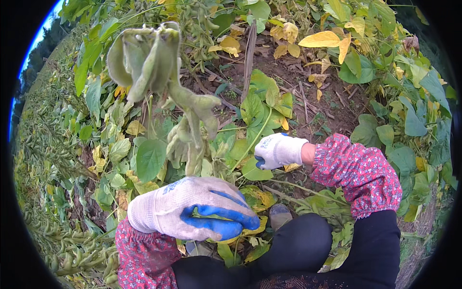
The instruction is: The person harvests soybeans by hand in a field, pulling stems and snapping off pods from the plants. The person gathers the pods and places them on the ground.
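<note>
My left hand, in a white knit glove with a blue coated palm, is in front of my knees. Its fingers are bent and there is a gap between thumb and forefinger, with leaves showing through and nothing visible between them. Close to the camera stands a soybean stalk with fuzzy green pods; its lower part passes out of sight behind this hand. Farther right, my right hand, gloved the same way, is curled low beside soybean leaves and a thin green leaf stem. Its fingertips are hidden, so any hold is unclear.
Soybean plants with pods fill the left side. Yellowing foliage grows at the upper right. Brown soil with dry stalks lies ahead. Pod-bearing stems lie beside my right knee. A shoe shows below.
</note>
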The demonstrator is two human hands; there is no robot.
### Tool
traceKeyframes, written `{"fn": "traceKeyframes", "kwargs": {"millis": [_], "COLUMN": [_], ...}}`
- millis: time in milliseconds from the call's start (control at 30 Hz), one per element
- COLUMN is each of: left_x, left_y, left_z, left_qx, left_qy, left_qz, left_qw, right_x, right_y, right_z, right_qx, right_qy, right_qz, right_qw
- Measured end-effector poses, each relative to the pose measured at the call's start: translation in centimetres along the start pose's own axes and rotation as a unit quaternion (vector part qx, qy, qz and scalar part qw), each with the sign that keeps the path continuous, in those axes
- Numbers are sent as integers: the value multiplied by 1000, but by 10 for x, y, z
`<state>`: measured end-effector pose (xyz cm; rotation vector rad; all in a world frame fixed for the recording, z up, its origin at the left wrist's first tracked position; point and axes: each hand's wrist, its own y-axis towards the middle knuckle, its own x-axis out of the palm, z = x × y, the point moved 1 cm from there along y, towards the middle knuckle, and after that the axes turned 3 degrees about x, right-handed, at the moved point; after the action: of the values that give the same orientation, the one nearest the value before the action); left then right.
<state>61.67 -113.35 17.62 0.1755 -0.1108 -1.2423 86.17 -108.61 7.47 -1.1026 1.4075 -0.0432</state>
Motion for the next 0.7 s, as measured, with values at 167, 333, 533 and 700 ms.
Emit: {"fn": "traceKeyframes", "kwargs": {"millis": [167,333,533,700], "left_x": [-42,-82,-90,-53], "left_y": [-53,-84,-155,-245], "left_z": [-26,-105,-208,-227], "left_qx": [-314,-341,-577,-575], "left_qy": [190,361,477,502], "left_qz": [129,204,13,-42], "left_qw": [921,844,663,645], "right_x": [53,45,18,23], "right_y": [-4,42,65,26], "right_z": [-73,-151,-110,-34], "right_qx": [-226,-429,-92,80], "right_qy": [45,-34,-309,-70], "right_qz": [-139,162,105,-49], "right_qw": [963,888,941,993]}}
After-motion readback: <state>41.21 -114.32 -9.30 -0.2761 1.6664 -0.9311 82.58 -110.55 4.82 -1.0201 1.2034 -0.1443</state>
